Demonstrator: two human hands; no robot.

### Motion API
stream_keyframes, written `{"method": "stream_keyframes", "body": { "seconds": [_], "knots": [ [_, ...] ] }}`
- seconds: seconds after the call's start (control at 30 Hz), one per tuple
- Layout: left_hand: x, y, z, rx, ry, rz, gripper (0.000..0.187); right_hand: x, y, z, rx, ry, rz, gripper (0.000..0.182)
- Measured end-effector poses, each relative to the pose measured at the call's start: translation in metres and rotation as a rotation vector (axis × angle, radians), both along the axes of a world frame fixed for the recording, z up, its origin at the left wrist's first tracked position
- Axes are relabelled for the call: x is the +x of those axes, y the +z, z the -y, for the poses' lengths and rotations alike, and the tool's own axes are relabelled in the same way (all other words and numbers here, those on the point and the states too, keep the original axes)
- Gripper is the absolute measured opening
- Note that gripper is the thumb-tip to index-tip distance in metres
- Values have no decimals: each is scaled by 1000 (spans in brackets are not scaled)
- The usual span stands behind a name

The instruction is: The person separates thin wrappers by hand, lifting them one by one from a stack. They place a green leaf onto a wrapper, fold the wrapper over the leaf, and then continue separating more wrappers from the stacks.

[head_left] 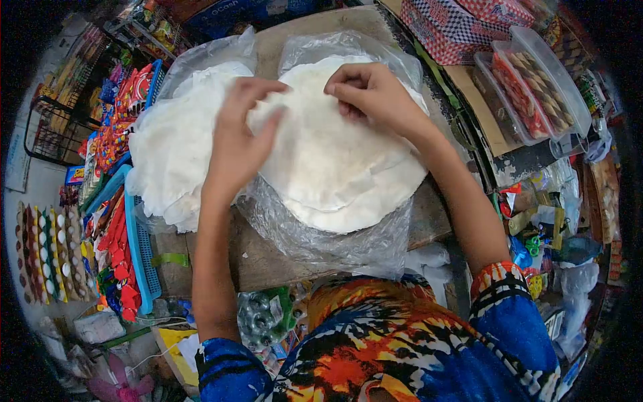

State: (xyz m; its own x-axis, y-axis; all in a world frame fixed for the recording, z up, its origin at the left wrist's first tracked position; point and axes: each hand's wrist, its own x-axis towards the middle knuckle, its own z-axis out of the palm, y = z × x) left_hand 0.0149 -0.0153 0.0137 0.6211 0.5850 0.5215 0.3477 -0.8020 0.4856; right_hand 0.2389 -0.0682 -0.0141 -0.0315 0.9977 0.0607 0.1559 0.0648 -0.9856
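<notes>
A stack of thin, round white wrapper sheets (pixel 335 167) lies on clear plastic in front of me. To its left is a second, looser pile of similar white sheets (pixel 171 147) with uneven edges. My left hand (pixel 244 127), blurred by motion, is over the gap between the two piles, thumb and fingers apart. Over the upper part of the round stack, my right hand (pixel 368 94) has its fingers curled and pressed together. Whether a sheet's edge is pinched in them cannot be made out. Crumpled clear plastic (pixel 335 251) spreads below the stack.
The piles rest on a worn wooden table (pixel 251 258). Blue baskets (pixel 137 248) of colourful packets stand at the left. On the right are clear plastic tubs (pixel 529 94) of snacks and red checked boxes (pixel 462 30). Egg trays (pixel 53 254) sit far left.
</notes>
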Motion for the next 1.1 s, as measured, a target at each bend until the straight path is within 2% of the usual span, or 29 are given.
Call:
{"method": "stream_keyframes", "body": {
  "seconds": [0.07, 0.13, 0.27, 0.37, 0.43, 0.47, 0.53, 0.57, 0.63, 0.73, 0.77, 0.8, 0.87, 0.9, 0.93, 1.0, 1.1],
  "knots": [
    [5, 12, 24, -447, -333, -207, 37, 7, -1, -3, 130, -178, 204, 23],
    [16, -1, 45, -215, -576, -277, 41, 11, -1, -5, 129, -229, 238, 24],
    [24, 4, 62, -33, -426, -428, 46, 15, -2, -6, 218, -287, 327, 23],
    [21, 4, 56, -81, -345, -353, 43, 18, 0, -7, 247, -304, 371, 23],
    [16, -7, 38, -176, -246, -114, 30, 19, 5, -6, 270, -304, 375, 23],
    [14, -9, 33, -172, -237, -106, 30, 19, 10, -3, 265, -331, 304, 25],
    [12, -11, 23, -522, -23, 41, 21, 22, 22, 3, 274, -348, 239, 27],
    [11, -14, 18, -510, -16, 51, 21, 24, 28, 6, 320, -391, 184, 29],
    [10, -17, 11, -885, 52, 264, 31, 20, 37, 12, 474, -455, 54, 39],
    [10, -14, 11, -988, 72, 396, 34, 11, 57, 33, 510, -302, 174, 41],
    [10, -15, 10, -979, 72, 401, 34, 11, 59, 35, 398, -227, 274, 42],
    [10, -17, 10, -931, 48, 428, 33, 10, 59, 34, 406, -226, 274, 42],
    [12, -16, 10, -878, 16, 452, 32, 8, 50, 29, 90, 37, 444, 39],
    [13, -15, 12, -852, -8, 477, 32, 8, 45, 27, 18, 131, 388, 35],
    [14, -12, 14, -826, -31, 504, 33, 8, 43, 26, 24, 126, 390, 35],
    [12, -2, 18, -818, -72, 494, 30, 4, 40, 25, -106, 179, 132, 36],
    [6, 6, 19, -797, -125, 437, 28, -1, 46, 28, -94, 157, 20, 37]
  ]
}}
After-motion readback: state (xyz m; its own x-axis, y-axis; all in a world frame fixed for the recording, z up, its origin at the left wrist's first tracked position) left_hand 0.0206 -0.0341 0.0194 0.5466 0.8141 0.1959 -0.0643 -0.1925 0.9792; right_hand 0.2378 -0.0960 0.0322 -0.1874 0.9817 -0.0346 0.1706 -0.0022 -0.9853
